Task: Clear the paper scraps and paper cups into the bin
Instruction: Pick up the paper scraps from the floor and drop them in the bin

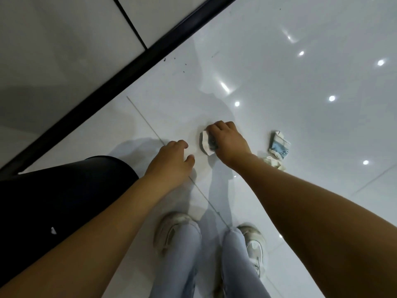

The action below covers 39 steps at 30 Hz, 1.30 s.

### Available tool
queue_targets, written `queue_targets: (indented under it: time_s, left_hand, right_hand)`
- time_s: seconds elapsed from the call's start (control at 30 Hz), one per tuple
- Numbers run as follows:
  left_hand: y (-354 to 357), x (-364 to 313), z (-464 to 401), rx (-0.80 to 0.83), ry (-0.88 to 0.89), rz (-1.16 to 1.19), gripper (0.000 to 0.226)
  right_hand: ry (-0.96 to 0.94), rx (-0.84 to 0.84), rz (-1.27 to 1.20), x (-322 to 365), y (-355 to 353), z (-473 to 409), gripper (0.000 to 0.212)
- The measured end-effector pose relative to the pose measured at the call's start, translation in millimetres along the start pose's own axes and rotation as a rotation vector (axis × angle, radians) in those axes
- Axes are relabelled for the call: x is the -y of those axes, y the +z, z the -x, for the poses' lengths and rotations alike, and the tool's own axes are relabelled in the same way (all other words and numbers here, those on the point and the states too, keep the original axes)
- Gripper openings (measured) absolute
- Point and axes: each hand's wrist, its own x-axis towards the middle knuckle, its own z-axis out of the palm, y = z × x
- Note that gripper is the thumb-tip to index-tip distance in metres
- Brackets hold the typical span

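My right hand (227, 141) reaches down to the glossy white floor and curls its fingers round a crushed white-and-grey paper cup (205, 142). To its right lies a second crumpled cup with blue print (278, 145), and a pale paper scrap (276, 162) sits just below that one. My left hand (171, 161) hovers beside the held cup with loosely bent fingers and holds nothing. The black bin (64, 201) stands at the left, under my left forearm; a small white speck shows on it.
A black skirting strip (133, 61) runs diagonally along the wall at the upper left. My two feet in white trainers (171, 231) stand below the hands. Ceiling lights reflect off the floor tiles (300, 82) to the right.
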Motion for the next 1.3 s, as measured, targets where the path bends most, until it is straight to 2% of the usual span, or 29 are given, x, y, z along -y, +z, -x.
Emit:
queue_targets:
  time_s: [0.27,0.37,0.53,0.7,0.87,1.0,1.07,1.23,1.3]
  left_hand:
    - [-10.4,-30.9,32.7,-0.088,-0.005,0.218,0.044]
    - [-13.5,-47.9,54.4,-0.053,-0.001,0.317,0.049]
    - [-13.3,-64.0,84.1,-0.017,0.045,0.303,0.061]
    - [-5.4,-73.8,95.2,-0.025,0.047,0.292,0.055]
    - [3.9,-78.6,85.7,-0.085,0.1,0.064,0.054]
    - [15.5,-77.3,63.5,-0.077,0.175,-0.051,0.054]
    - [22.0,-76.6,50.7,-0.081,0.224,-0.074,0.055]
    - [44.6,-66.3,14.4,-0.06,0.329,-0.193,0.054]
    - [54.2,-61.5,3.6,-0.045,0.335,-0.205,0.054]
  right_hand:
    - [-0.023,-0.194,-0.297,37.3,-36.5,67.4,0.061]
    - [-0.013,-0.202,-0.383,51.7,-55.7,98.3,0.064]
    - [0.033,-0.2,-0.501,61.3,-76.1,142.5,0.067]
    - [0.091,-0.186,-0.549,58.6,-79.3,170.1,0.071]
    - [0.27,-0.101,-0.394,28.5,-63.5,176.7,0.072]
    - [0.437,-0.118,-0.213,-15.2,-42.8,166.7,0.066]
    - [0.506,-0.124,-0.16,-35.9,-33.8,153.4,0.07]
    - [0.583,-0.034,-0.124,-68.7,-2.1,117.9,0.076]
    - [0.612,-0.075,-0.101,-73.3,13.1,111.5,0.071]
